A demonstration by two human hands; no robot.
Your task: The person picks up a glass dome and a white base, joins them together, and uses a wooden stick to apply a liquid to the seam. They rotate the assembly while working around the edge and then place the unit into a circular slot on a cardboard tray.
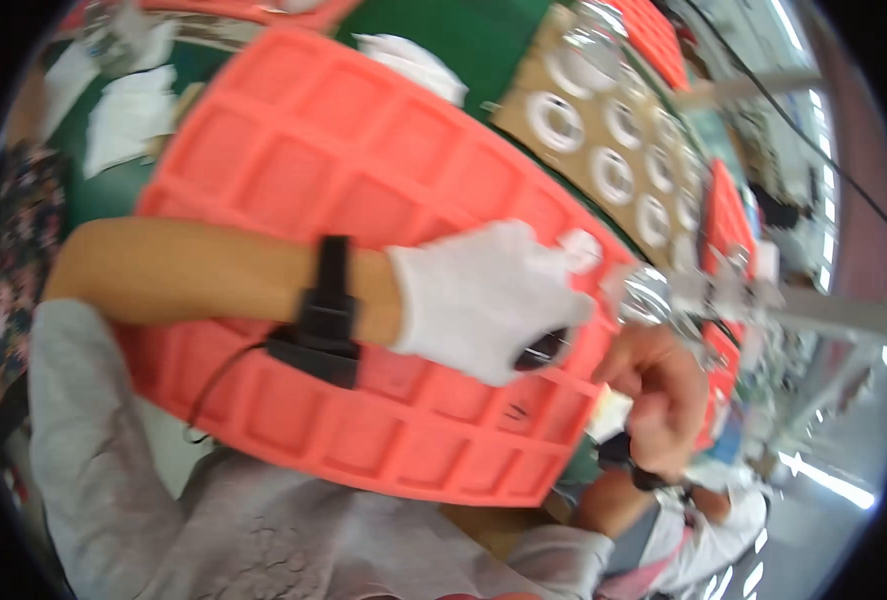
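A big coral-red plastic tray (334,170) with a grid of square pockets fills the middle of the view. My left hand (484,300), in a white glove with a black strap at the wrist, lies across the tray's right part. Its fingers curl over a small dark round part (542,350). A white ring (581,248) sits at the gloved fingertips. My right hand (656,400) is bare and closed into a fist just off the tray's right edge; nothing shows in it. A shiny metal part (649,295) is right above that fist.
A cardboard sheet (524,100) with several white rings lies beyond the tray on a green table (474,35). More red trays (726,215) stand to the right. White cloths (129,110) lie at the far left. A person in white (724,525) is at the lower right.
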